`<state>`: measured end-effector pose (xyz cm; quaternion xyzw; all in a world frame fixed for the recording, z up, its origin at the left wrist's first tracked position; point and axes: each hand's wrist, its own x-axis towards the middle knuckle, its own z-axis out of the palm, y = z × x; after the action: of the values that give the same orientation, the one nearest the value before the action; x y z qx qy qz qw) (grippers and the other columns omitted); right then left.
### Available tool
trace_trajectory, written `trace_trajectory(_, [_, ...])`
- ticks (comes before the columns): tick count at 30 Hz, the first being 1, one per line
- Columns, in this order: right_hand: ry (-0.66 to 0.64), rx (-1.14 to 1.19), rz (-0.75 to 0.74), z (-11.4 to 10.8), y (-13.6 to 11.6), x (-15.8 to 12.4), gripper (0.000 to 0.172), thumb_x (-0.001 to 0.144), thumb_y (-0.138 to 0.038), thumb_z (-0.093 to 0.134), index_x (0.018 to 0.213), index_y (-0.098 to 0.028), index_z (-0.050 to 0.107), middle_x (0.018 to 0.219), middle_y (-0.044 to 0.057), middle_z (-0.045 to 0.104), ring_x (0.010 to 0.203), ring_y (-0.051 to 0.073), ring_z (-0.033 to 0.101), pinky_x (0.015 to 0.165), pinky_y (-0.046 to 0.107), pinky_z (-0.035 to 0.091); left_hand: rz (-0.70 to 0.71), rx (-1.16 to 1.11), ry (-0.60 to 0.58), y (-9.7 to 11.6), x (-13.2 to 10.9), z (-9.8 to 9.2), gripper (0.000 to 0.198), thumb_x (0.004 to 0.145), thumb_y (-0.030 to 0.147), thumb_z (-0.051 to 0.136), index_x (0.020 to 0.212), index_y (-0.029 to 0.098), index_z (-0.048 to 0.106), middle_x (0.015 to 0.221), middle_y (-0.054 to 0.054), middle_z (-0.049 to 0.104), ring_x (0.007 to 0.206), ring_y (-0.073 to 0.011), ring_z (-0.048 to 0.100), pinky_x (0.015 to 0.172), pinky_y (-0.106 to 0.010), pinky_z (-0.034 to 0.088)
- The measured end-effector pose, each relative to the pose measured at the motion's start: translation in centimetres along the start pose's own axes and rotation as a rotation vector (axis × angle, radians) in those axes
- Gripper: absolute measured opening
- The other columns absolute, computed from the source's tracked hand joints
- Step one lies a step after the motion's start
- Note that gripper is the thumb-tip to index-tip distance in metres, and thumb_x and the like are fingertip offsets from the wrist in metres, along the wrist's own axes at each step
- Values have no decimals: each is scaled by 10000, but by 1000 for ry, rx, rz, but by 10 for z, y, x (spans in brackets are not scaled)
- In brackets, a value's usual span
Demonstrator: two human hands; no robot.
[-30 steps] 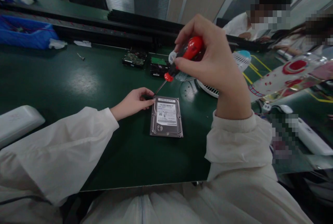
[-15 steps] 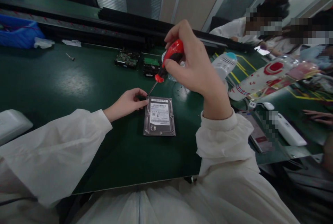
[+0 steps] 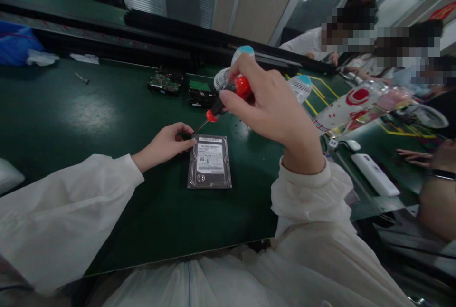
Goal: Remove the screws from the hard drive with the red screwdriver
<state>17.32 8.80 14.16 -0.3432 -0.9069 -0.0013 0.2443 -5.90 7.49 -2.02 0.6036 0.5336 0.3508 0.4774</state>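
Note:
A silver hard drive (image 3: pixel 210 162) with a white label lies flat on the green table (image 3: pixel 149 221) in front of me. My right hand (image 3: pixel 272 102) is closed round the handle of a red and black screwdriver (image 3: pixel 217 106), which slants down to the left. Its tip meets the drive's top left corner. Thumb and fingers of my left hand (image 3: pixel 166 145) are pinched at that same corner, touching the drive's edge beside the tip. Whether a small part sits between those fingertips is too small to tell.
Two circuit-board drives (image 3: pixel 166 81) (image 3: pixel 201 92) stand behind. A blue bag (image 3: pixel 17 45) is at the far left. Right are a patterned bottle (image 3: pixel 351 102), a white mouse (image 3: pixel 351 145) and a white device (image 3: pixel 375 175). People sit beyond, and another person's arm (image 3: pixel 438 202) rests at right.
The view has shifted a little to the right. My right hand has tilted the screwdriver lower, its handle leaning further right. My left hand stays at the drive's corner.

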Motion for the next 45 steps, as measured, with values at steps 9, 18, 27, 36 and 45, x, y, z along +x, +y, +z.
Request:
trace_trajectory(9, [75,62,-23,5,1,2,198,895,-306,629,998,-205,494,822,-7,583,666,118,473,637,284,343,7,44,3,5,-3,1,415,807,454,751,1105,192,629,994,-40,690,730,-170,652,609,-319,539])
trace_trajectory(18, [168,120,-21,14,15,-15,244,939,-408,626,995,-178,568,768,-19,572,597,91,480,570,254,342,22,121,15,2,-1,1,421,827,496,723,1109,194,640,977,-46,697,741,-190,658,630,-348,548])
trace_trajectory(27, [-2,176,-92,-2,26,-19,295,842,-217,608,1127,-182,544,929,9,611,679,112,500,652,277,396,23,132,14,-1,0,-1,435,823,510,737,1123,210,639,1013,-36,681,728,-173,646,607,-332,549])
trace_trajectory(36, [74,140,-8,2,23,-17,272,929,-436,648,997,-173,634,733,-24,586,578,82,446,606,268,354,23,129,21,-1,1,0,444,812,526,742,1107,210,642,1032,-42,680,742,-176,649,621,-337,556])
trace_trajectory(45, [249,382,-81,29,27,-9,409,964,-482,606,1243,-184,618,1072,33,674,739,109,554,673,273,448,11,69,4,0,0,-1,468,794,516,761,1113,196,639,1039,-53,688,774,-190,670,638,-348,570])
